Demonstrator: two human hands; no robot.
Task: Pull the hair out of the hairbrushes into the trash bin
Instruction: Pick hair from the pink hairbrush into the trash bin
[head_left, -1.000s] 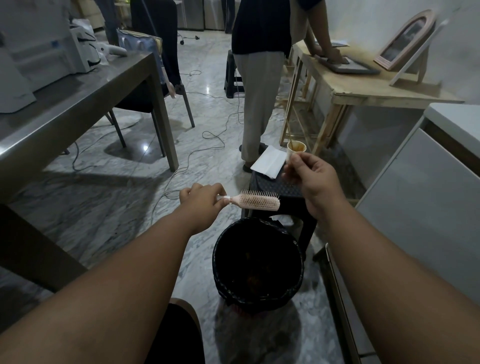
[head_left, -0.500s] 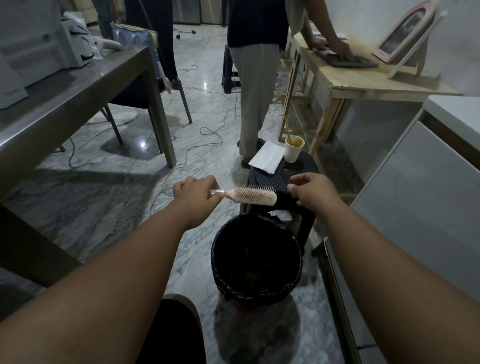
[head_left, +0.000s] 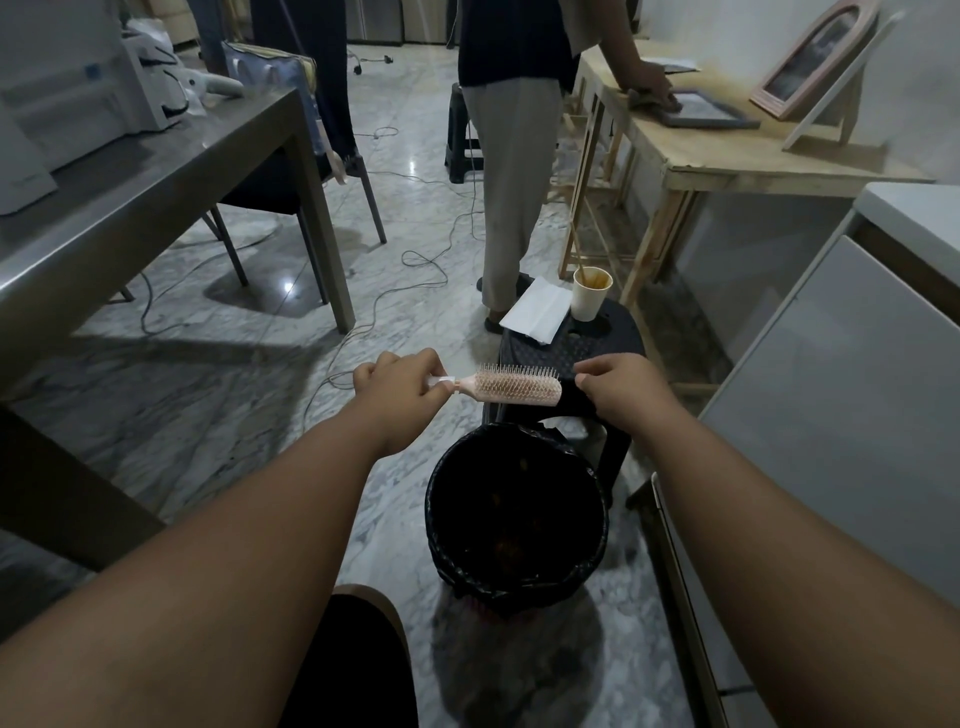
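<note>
My left hand (head_left: 397, 397) grips the handle of a pink hairbrush (head_left: 511, 387), held level with its bristles facing up and its head pointing right. My right hand (head_left: 621, 389) sits just past the tip of the brush, fingers curled inward; whether it pinches any hair I cannot tell. Directly below and slightly nearer to me stands the round trash bin (head_left: 441, 514) lined with a black bag, its inside dark.
A black plastic stool (head_left: 613, 338) behind the brush carries a paper cup (head_left: 589, 293) and a white napkin (head_left: 535, 309). A person (head_left: 506, 156) stands at a wooden table (head_left: 727, 161). A metal table (head_left: 156, 176) is left, a white cabinet (head_left: 831, 389) right, cables on the floor.
My right hand came down from beside the paper cup to the tip of the brush. The left hand and brush stayed nearly in place over the bin.
</note>
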